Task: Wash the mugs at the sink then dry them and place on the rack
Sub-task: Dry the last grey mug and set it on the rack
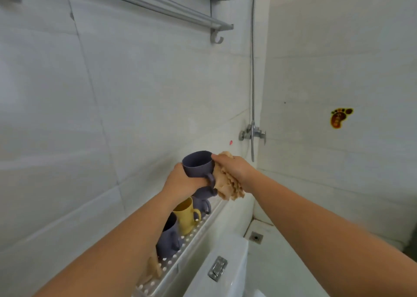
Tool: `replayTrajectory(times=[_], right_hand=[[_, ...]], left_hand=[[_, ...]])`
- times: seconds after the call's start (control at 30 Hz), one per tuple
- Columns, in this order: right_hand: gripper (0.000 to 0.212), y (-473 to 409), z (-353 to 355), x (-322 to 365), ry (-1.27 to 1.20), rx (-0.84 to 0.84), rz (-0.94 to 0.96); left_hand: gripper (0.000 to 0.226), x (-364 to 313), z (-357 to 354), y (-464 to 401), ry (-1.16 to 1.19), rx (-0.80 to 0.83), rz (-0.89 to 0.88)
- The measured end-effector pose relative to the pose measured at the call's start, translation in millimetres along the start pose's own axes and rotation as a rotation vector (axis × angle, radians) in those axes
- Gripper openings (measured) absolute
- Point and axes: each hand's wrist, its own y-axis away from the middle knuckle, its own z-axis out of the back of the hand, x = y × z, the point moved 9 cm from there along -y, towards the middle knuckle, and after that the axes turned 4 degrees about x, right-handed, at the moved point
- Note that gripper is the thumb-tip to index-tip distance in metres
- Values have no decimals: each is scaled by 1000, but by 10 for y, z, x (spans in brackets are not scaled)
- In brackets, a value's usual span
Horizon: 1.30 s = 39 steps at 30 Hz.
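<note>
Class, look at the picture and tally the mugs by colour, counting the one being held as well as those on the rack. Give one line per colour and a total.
Purple-grey mugs: 4, one held in the left hand, one partly hidden just below it, one behind the yellow mug, one nearest on the rack
Yellow mugs: 1
Total: 5

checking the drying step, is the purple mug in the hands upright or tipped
Roughly upright: the purple mug shows its open rim on top, handle below in the left hand.
</note>
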Motion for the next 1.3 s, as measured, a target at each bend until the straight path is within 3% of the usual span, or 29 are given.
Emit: replayTrajectory(times=[0.1,0.27,0.43,0.6,0.9,1.13,1.23,1.3], right_hand=[[38,-510,275,-141,17,-4,-9],[20,-1402,551,-429,26,14,-46],[15,-2007,595,-822,64,55,-101],[13,-2310,509,-1119,94,102,-124],[16,-2410,403,-1413,161,176,-176],[19,-2318,425,-1344,205,204,-170],[19,-2267,594,-1017,204,76,-76],[27,-2160,627,-691,160,39,3]], left_hand=[[59,119,-249,-507,-58,56,25],[75,478,-550,-1349,-107,1,111],[49,910,-791,-1808,-288,42,218],[62,1105,-877,-1901,-442,-3,321],[73,1185,-945,-1872,-779,75,413],[49,978,-959,-1779,-1087,69,374],[40,824,-879,-1718,-1026,26,308],[22,737,-733,-1674,-768,-42,286]])
